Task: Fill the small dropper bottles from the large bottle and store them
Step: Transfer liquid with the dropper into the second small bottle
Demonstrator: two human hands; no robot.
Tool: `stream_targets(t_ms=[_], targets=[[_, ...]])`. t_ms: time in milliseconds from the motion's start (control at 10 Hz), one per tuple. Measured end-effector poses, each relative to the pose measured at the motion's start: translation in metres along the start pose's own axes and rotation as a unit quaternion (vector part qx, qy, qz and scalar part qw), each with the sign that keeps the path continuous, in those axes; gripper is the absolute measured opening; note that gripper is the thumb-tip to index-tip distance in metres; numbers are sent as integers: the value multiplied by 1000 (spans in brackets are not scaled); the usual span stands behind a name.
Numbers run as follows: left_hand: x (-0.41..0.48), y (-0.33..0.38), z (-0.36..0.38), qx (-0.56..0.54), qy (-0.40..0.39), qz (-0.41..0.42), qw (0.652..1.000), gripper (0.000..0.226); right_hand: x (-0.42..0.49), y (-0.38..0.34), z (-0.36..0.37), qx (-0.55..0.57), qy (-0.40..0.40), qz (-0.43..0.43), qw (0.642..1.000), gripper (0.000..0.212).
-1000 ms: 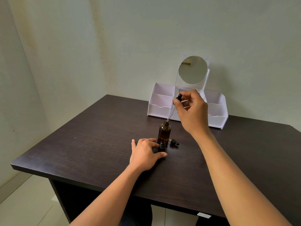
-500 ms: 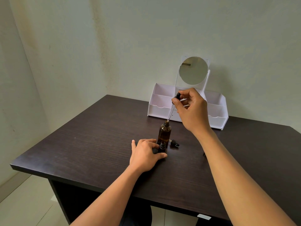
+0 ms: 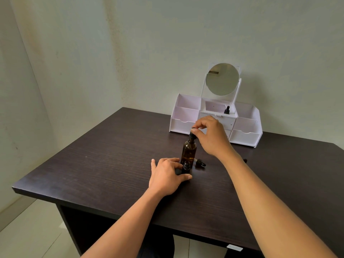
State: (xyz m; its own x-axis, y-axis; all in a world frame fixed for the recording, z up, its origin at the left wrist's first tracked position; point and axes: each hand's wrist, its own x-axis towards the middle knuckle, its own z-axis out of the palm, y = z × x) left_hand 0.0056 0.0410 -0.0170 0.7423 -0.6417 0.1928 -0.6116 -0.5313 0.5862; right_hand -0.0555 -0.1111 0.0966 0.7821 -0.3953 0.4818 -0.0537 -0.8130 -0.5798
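**Checker:** State the hand positions.

**Operator:** My right hand [image 3: 212, 136] pinches the black rubber dropper bulb [image 3: 192, 132] between thumb and forefinger, at the mouth of the large amber glass bottle [image 3: 189, 152]. I cannot see the pipette itself. My left hand [image 3: 166, 176] is curled round the small dark dropper bottle [image 3: 186, 167], thumb in front and fingers behind. It stands on the dark wood-grain table [image 3: 93, 164], just in front of the large bottle, and its neck looks uncapped.

**Checker:** Hazard 1?

**Operator:** Tipping. No hand steadies the large bottle, which is tall and narrow. If I pull the dropper out at an angle, I judge it could lever the neck over onto the small bottle.

**Checker:** Hazard 2?

**Operator:** Spillage in transfer. The small neck is narrow. Any change in pinch pressure would release drops onto the table or my left fingers.

**Checker:** Hazard 3?

**Operator:** The loose black dropper cap [image 3: 200, 162] lies on its side just right of the 2 bottles, near my right wrist. A nudge could roll it away.

**Checker:** Storage?

**Operator:** 1 small capped dropper bottle [image 3: 226, 110] stands in the centre compartment of the white plastic organiser with the round mirror [image 3: 245, 135]. Reaching over an uncapped large bottle risks knocking it, so I would cap it first.
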Motion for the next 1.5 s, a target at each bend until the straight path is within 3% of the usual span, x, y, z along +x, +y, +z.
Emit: stream_targets(t_ms=[900,1100,1300,1500], targets=[[1,-2,2,3,-1,0,1000,52,2,3,9,-7,-21,24,999,3],[1,-1,1,1,-1,-1,1000,53,3,6,7,24,-1,37,999,19],[1,-2,2,0,0,-1,1000,54,5,10,9,0,-12,32,999,8],[0,-1,1,1,2,-1,1000,54,6,7,8,-4,-14,26,1000,18]])
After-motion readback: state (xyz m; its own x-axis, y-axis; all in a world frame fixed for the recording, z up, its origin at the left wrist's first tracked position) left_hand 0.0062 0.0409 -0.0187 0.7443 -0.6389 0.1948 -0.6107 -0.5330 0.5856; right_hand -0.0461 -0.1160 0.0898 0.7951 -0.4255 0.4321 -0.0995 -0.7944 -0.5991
